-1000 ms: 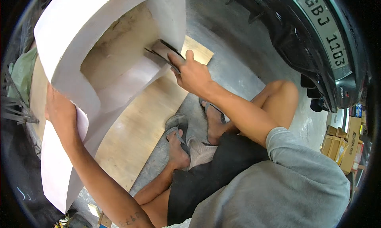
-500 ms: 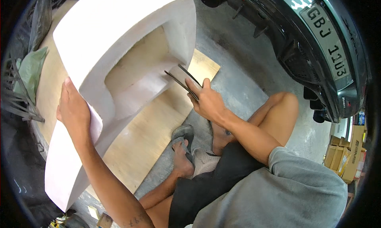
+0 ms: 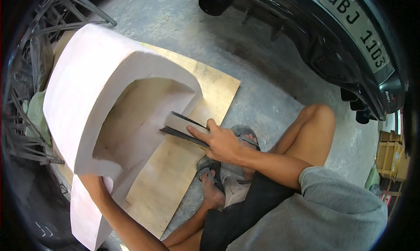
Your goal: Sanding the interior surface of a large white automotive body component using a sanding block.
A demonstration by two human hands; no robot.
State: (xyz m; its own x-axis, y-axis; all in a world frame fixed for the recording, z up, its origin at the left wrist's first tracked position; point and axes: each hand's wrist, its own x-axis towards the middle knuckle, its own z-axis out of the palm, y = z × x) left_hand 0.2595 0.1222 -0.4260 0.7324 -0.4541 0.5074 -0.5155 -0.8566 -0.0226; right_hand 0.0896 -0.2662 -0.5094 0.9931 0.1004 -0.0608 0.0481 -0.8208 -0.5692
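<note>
A large white moulded panel point(image 3: 96, 71) with a curved outer face and a deep recess rests on a plywood board point(image 3: 159, 181). In my right hand point(image 3: 221, 144) is a grey sanding block point(image 3: 181, 125) with dark sandpaper-like sheets along its two sides. Its far end is at the lower edge of the recess; whether it touches the surface I cannot tell. My left hand point(image 3: 92, 182) reaches in at the panel's narrowed near-left part, and its fingers are hidden behind the panel.
At the upper right the dark rear bumper of a car point(image 3: 302, 41) overhangs the concrete floor. Metal frames point(image 3: 65, 21) and a green bag point(image 3: 37, 113) stand along the left. Cardboard boxes point(image 3: 391, 157) are stacked at the far right. My sandalled feet point(image 3: 210, 181) lie beside the board.
The panel sits lower in view and is turned, its upper end now tipped down toward the board. My left hand's fingers went out of sight behind it. The right hand, with the sanding block, is lower.
</note>
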